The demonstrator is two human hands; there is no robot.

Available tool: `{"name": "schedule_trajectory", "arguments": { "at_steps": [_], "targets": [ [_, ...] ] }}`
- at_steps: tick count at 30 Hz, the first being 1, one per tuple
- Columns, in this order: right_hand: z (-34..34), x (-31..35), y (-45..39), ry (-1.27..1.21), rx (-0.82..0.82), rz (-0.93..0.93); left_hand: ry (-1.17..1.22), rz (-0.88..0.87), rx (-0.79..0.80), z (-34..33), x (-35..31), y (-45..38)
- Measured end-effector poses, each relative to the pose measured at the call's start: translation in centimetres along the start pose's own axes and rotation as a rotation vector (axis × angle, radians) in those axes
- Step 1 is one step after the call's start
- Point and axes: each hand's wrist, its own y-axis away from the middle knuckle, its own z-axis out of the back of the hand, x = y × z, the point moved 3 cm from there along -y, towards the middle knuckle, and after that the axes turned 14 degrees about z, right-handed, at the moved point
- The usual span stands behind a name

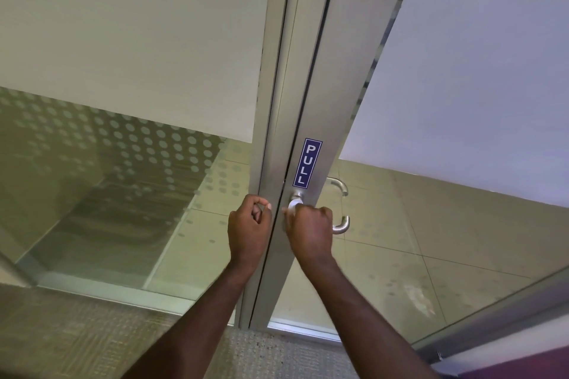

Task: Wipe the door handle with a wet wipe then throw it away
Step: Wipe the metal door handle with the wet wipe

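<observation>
A silver door handle (297, 196) sticks out of the aluminium door frame, just below a blue PULL sticker (307, 163). My right hand (311, 229) is closed around the handle with a white wet wipe (294, 205) pressed against it; only a small patch of the wipe shows above my fingers. My left hand (248, 226) hovers just left of the frame edge, fingers curled with thumb and forefinger pinched together, holding nothing I can see. A second curved handle (341, 209) shows through the glass on the door's far side.
The glass door (462, 86) has a frosted upper panel and clear lower glass showing pale floor tiles. A fixed glass panel (123, 71) with a dotted film stands to the left. Textured carpet (77, 332) lies under me.
</observation>
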Motion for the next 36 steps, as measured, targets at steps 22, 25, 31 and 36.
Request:
{"name": "schedule_trajectory", "arguments": {
  "at_steps": [22, 25, 31, 36],
  "targets": [
    [-1.6, -1.2, -2.5, -0.123, -0.180, -0.360, -0.046, -0.006, 0.048, 0.0, 0.3, 0.1],
    [-1.5, 0.1, -2.5, 0.083, -0.108, -0.207, -0.044, -0.008, 0.063, -0.3, 0.2, 0.5],
    [-1.3, -1.3, -2.8, -0.238, -0.137, -0.430, -0.045, -0.011, 0.071, -0.4, 0.3, 0.8],
    [-2.2, 0.2, -1.4, 0.169, 0.002, -0.162, -0.040, 0.010, 0.070, -0.5, 0.6, 1.2]
  ]
}}
